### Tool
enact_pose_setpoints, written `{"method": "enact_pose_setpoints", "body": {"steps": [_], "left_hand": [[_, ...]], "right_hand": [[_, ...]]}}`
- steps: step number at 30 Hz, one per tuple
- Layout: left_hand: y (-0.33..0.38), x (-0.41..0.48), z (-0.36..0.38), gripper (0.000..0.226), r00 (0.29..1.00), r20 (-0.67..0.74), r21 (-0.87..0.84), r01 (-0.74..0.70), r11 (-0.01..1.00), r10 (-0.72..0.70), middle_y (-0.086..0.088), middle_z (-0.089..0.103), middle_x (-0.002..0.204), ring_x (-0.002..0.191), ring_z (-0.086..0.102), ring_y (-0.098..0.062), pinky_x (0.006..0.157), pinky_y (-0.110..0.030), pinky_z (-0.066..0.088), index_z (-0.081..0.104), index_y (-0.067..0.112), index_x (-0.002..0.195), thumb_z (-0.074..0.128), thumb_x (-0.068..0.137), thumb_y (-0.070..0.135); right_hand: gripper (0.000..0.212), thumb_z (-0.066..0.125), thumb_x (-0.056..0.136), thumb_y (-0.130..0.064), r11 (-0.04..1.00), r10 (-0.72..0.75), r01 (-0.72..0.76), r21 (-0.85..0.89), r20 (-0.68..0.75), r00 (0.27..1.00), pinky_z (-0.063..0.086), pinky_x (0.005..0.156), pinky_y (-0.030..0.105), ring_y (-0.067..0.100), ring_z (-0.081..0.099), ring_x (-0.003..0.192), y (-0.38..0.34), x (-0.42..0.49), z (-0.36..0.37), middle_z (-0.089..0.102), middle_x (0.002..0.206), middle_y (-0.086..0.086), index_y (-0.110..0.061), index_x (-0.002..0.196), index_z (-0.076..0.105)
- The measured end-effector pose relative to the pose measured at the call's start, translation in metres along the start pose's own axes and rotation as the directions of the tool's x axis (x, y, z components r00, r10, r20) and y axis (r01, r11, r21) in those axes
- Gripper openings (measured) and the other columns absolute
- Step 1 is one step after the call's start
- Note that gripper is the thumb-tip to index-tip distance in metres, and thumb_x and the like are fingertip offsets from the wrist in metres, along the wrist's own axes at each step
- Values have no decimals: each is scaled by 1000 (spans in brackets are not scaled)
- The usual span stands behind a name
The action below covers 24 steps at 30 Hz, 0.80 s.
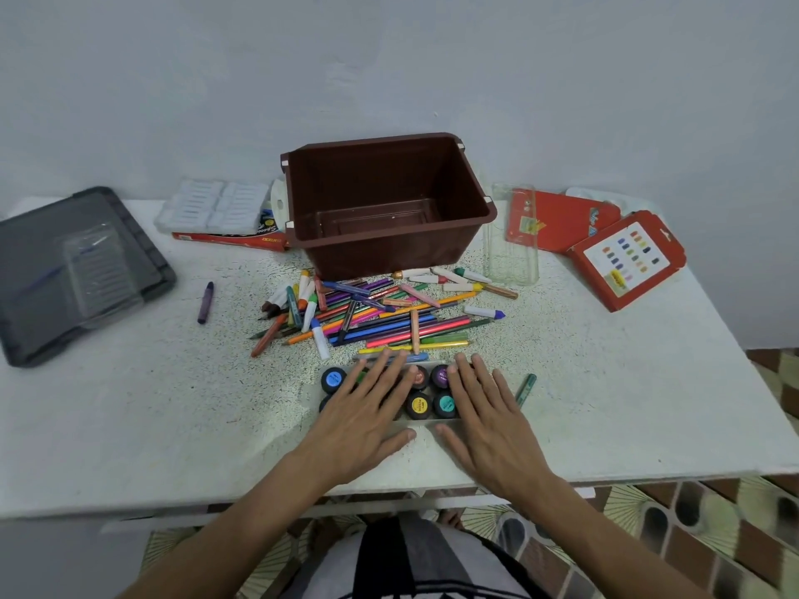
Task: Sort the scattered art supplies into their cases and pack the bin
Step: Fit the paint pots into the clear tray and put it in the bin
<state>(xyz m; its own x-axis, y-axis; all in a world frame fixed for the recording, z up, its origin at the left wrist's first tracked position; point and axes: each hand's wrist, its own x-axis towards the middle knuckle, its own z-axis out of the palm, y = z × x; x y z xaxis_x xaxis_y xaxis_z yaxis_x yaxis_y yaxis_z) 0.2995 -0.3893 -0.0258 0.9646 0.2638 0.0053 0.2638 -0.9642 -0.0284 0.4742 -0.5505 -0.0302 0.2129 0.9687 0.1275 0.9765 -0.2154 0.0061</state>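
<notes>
While left hand (363, 417) and right hand (488, 419) lie flat, fingers (391, 370) straight, five paint pots (418, 405) show.

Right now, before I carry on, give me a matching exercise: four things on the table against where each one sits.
Things: 1 brown bin; 2 purple crayon; 3 grey tray; 4 paint pots.
Places: a under the left hand and right hand; b far left; c behind the pile of pencils; d alone, left of the pile.
Pairs: 1-c, 2-d, 3-b, 4-a.
</notes>
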Motion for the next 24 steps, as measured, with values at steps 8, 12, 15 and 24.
{"method": "enact_pose_setpoints", "body": {"steps": [8,12,15,24], "left_hand": [[-2,-10,1,75,992,-22,-43,126,991,-127,-13,17,163,150,15,-32,116,-51,18,20,15,156,22,99,64],[-6,-14,3,78,991,-11,-29,136,990,-136,-14,18,162,150,15,-32,115,-52,20,22,12,155,27,98,65],[-6,-14,4,78,990,-9,-25,139,990,-139,-13,17,162,150,14,-31,115,-53,20,23,11,155,26,99,65],[-7,-17,7,78,993,-19,-1,113,994,-113,-11,17,163,151,13,-29,115,-52,20,19,9,156,25,100,63]], "right_hand": [[76,32,101,-58,1000,-20,20,-9,-49,999,23,117,49,32,18,149,-18,7,-2,24,159,18,-1,151,30],[77,36,100,-60,998,-63,63,1,-27,998,30,115,51,31,17,150,-29,14,2,22,161,16,-4,152,28],[76,38,99,-60,999,-48,48,-5,-29,998,29,114,52,32,18,149,-30,16,4,24,160,14,-6,152,31],[70,34,101,-56,994,-98,96,-49,-30,995,24,116,53,33,17,149,-31,15,3,24,161,12,-8,152,31]]}}
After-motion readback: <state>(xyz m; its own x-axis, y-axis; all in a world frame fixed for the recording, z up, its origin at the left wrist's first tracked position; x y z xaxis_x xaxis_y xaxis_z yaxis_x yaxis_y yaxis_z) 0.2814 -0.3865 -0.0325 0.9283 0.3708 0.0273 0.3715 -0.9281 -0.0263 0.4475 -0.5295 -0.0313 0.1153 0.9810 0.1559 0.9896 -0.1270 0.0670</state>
